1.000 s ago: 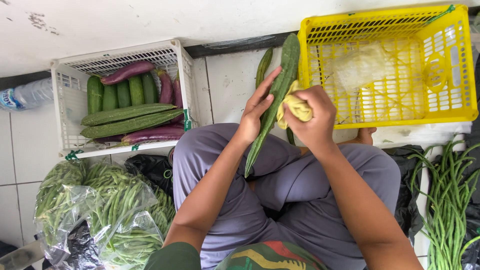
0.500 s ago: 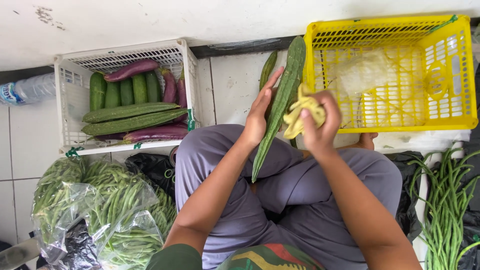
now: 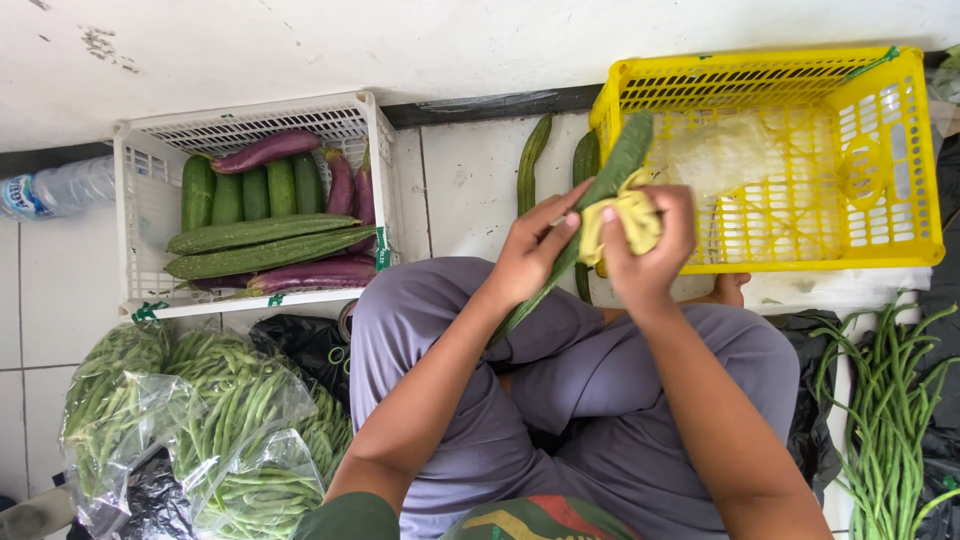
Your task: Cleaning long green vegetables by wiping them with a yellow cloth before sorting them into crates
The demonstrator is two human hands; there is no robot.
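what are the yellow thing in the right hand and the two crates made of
The yellow thing in the right hand looks like soft cloth: it bunches and folds against the long green gourd. The yellow crate and white crate look like moulded rigid plastic, with even lattice walls and a smooth, faintly glossy finish.

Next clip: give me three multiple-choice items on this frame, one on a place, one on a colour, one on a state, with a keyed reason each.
1. Where do the purple eggplants lie?
A. white crate
B. yellow crate
C. plastic bag

2. What colour is the cloth?
A. blue
B. yellow
C. red

3. How is the long green gourd?
A. lying on the floor
B. inside a crate
C. held up in the hands

Key:
1 A: eggplants sit in the white crate.
2 B: right hand presses a yellow cloth.
3 C: left hand grips the gourd.
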